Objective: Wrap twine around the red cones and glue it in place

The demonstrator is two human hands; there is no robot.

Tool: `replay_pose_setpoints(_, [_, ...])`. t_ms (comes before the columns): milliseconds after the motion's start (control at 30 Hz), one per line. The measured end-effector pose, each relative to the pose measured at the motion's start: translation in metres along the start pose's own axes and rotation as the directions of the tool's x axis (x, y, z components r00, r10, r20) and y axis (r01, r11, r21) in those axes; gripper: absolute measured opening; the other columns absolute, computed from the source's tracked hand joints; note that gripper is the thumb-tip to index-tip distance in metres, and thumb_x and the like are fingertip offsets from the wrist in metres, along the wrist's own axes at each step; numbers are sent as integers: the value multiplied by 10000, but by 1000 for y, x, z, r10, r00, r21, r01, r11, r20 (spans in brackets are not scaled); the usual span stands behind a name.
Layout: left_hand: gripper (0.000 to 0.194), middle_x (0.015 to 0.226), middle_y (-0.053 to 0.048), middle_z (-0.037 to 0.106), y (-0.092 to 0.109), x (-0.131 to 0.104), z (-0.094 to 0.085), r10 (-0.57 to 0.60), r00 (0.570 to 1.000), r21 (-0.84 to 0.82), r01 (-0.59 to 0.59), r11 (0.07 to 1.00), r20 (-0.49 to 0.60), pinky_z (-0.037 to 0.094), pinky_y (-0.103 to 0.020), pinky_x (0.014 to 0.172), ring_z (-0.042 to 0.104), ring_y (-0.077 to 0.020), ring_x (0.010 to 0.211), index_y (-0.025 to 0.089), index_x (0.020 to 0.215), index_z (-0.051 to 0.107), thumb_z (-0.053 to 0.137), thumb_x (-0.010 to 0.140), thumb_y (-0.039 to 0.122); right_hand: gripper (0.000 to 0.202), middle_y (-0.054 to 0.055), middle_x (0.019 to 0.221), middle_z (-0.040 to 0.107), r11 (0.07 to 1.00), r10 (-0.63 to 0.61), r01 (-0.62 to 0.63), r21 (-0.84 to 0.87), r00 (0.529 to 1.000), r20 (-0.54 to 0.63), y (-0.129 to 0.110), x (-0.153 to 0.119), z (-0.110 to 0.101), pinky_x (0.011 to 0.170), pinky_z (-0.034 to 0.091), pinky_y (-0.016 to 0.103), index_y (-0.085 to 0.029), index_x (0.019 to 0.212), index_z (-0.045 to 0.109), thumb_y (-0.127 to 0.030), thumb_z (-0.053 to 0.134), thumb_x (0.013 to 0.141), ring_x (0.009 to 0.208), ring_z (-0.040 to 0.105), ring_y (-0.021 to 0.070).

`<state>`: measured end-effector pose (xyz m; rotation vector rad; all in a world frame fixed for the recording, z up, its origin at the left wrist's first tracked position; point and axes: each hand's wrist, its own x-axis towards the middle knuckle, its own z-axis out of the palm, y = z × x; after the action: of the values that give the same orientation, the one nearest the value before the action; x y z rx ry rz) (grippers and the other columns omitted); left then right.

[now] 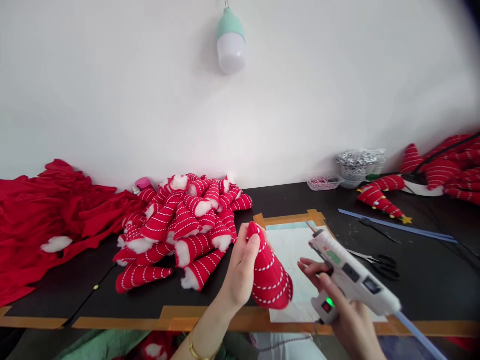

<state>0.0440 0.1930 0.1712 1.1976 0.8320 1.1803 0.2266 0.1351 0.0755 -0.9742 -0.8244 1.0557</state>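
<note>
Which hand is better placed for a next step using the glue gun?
Likely the right hand: it holds the glue gun, while the left hand is occupied gripping the red fabric cone.

The one ornament in view is a gold-coloured bracelet (192, 349), a smooth, narrow band around the left forearm (215, 327). Beyond the bracelet, the left hand (243, 265) is bare, with slim fingers. Well to the right of the bracelet, the right hand (347, 312) is bare too, its fingers long and slender. Right of the bracelet, low down, shows pale cloth (296, 350) crossed by a dark, beaded-looking cord (287, 345); whether this is clothing is unclear.
</note>
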Motion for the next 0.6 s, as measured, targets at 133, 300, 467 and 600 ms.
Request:
replay_pose_setpoints(133, [266,855,11,562,-1,-1,1,61,998,312,-46,949,-36,462,-282,784,529,-146,785,233,1071,515,489,1016,492,323,110,890,750,974,-54,99,-203,975,214,-33,0,-24,985,589,461,-207,792,734,-509,675,893,1032,719,329])
replay_pose_setpoints(300, [316,792,23,582,-4,-4,8,36,999,419,-38,907,14,457,-269,684,528,-153,706,244,1146,494,423,1030,528,325,94,927,799,856,3,151,-494,955,296,-54,-15,-40,761,662,339,-278,815,792,-593,791,735,946,767,345])
replay_pose_setpoints(467, [306,777,27,578,-7,-7,9,16,998,416,-41,908,63,465,-269,681,535,-156,700,253,1150,492,426,1027,524,338,116,879,806,882,89,26,-470,971,220,-66,-19,-20,708,666,335,-234,898,793,-559,741,817,806,788,317])
replay_pose_setpoints(600, [299,826,17,596,-6,-7,12,-1,996,399,-36,916,90,484,-274,732,563,-160,744,254,1137,484,425,1025,525,281,98,833,800,868,35,101,-487,965,261,-77,-17,-9,702,666,338,-253,847,794,-528,749,818,750,780,300])
